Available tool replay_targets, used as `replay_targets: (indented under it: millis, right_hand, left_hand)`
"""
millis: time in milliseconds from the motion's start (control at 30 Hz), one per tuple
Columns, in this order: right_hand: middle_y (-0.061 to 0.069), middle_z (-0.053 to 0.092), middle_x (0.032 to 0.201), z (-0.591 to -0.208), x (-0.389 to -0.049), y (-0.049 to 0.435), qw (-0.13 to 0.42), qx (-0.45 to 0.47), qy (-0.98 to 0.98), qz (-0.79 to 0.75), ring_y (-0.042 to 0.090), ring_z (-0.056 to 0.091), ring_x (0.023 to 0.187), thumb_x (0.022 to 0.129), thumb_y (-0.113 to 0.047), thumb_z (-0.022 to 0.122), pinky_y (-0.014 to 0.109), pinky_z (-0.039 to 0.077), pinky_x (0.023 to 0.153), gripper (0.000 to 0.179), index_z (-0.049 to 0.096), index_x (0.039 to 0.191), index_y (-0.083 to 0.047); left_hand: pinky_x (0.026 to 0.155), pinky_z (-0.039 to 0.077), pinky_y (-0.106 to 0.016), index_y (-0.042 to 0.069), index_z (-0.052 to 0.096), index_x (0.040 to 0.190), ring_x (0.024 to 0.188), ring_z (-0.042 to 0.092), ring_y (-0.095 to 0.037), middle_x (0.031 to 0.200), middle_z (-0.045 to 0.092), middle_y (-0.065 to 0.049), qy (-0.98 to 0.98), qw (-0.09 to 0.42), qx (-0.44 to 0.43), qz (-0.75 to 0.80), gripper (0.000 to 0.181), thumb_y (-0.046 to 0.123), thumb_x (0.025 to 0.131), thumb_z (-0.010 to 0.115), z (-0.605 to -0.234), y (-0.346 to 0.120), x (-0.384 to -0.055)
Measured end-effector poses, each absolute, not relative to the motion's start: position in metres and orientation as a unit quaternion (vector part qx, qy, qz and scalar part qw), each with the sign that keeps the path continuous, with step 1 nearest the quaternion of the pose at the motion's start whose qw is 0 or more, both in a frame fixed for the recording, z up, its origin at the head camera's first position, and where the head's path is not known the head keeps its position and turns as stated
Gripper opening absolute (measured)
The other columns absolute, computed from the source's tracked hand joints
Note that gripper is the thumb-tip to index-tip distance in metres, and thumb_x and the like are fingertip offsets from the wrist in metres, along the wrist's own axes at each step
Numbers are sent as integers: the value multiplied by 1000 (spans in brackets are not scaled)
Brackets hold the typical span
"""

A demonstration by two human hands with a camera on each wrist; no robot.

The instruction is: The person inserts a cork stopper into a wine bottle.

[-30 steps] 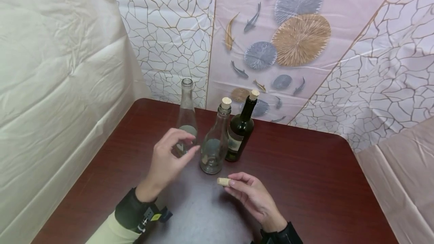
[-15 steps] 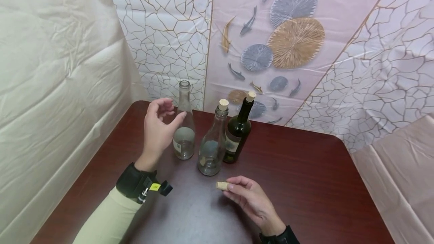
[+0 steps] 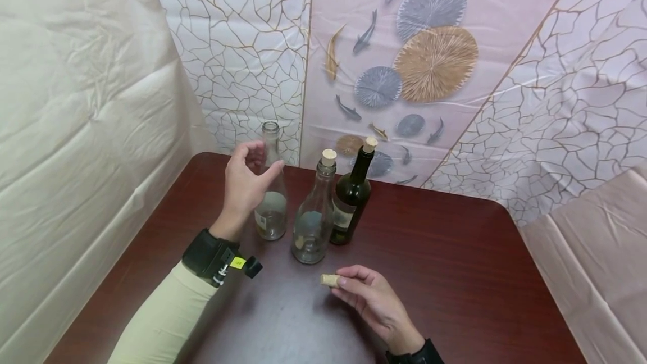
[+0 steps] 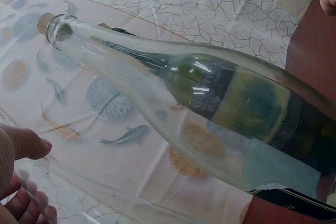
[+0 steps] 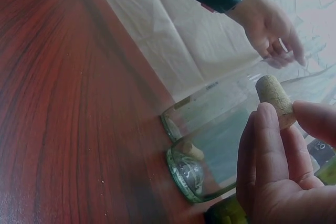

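My left hand [image 3: 245, 181] is at the neck of the uncorked clear bottle [image 3: 273, 215], thumb in front and fingers around the far side. The thumb [image 4: 32, 144] stands apart from the curved fingers in the left wrist view. Low over the table, my right hand [image 3: 376, 302] pinches a loose cork [image 5: 274, 97] between thumb and fingertips; one end sticks out to the left. A second clear bottle [image 3: 309, 232] stands upright between the hands, with a cork [image 3: 329, 157] in its mouth. Behind it is a dark green wine bottle [image 3: 352, 190], likewise corked.
All three bottles stand close together on a dark red-brown table [image 3: 434, 251]. A small tan piece [image 5: 191, 150] shows inside the base of the middle clear bottle. Patterned cloth [image 3: 253, 60] hangs behind the table, with a plain pale cloth [image 3: 91, 128] along the left.
My left hand has moved up and back from before the bottles to the neck of the left clear bottle. The right hand keeps its pinch on the cork, almost still.
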State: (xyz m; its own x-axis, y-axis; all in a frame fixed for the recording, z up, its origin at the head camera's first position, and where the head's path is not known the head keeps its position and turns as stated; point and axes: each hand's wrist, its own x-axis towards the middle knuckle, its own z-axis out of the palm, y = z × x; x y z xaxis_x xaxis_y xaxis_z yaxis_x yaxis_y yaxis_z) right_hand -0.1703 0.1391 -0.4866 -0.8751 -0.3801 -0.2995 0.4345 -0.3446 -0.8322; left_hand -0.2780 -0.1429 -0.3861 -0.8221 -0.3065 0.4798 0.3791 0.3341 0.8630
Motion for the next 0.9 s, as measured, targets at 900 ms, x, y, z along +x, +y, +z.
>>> replay_targets:
  millis: [900]
  right_hand:
    - [9,70,101,-488,-170,136,244,28,528,-813,20,68,97,85,-2,71,32,54,90,17,69,102,-3]
  left_hand:
    - [80,50,-40,8,60,113,91,57,-20,99,62,-9,-791,293,-50,-534,48,32,78,81,-387,-149,-262]
